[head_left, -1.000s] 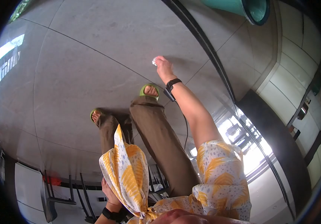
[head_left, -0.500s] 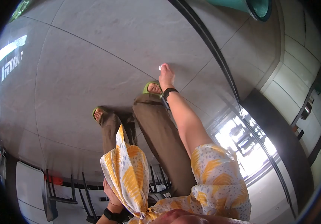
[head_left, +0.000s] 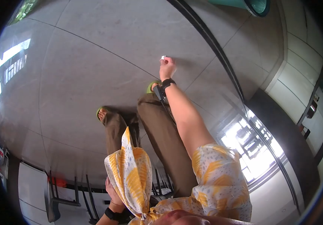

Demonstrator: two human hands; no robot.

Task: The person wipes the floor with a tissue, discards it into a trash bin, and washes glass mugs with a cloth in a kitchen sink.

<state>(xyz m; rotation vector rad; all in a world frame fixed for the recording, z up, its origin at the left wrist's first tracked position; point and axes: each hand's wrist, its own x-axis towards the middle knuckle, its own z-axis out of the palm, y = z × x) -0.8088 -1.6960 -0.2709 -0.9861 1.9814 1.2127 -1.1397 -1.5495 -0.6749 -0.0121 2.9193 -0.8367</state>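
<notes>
My right hand (head_left: 167, 69) is stretched out over the grey tiled floor (head_left: 105, 71), just beyond my right foot. Pinched between its fingers is a small crumpled white scrap (head_left: 163, 57), too small to tell whether it is paper or tissue. A black band (head_left: 168, 84) circles that wrist. My left hand (head_left: 113, 193) is low in the view, beside the knotted yellow-and-white shirt (head_left: 131, 168). The cloth covers most of its fingers, so its grip is hidden.
A dark-edged glass panel (head_left: 221, 56) curves along my right side. Behind it, a teal bin (head_left: 257, 7) lies or stands at the top. Black-legged chairs (head_left: 62, 200) and a white cabinet (head_left: 32, 187) are at the lower left. My feet wear green slippers (head_left: 151, 87).
My right hand has risen slightly in the view, away from my foot, still pinching the white scrap. The left hand stays beside the shirt. The whole view has shifted a little.
</notes>
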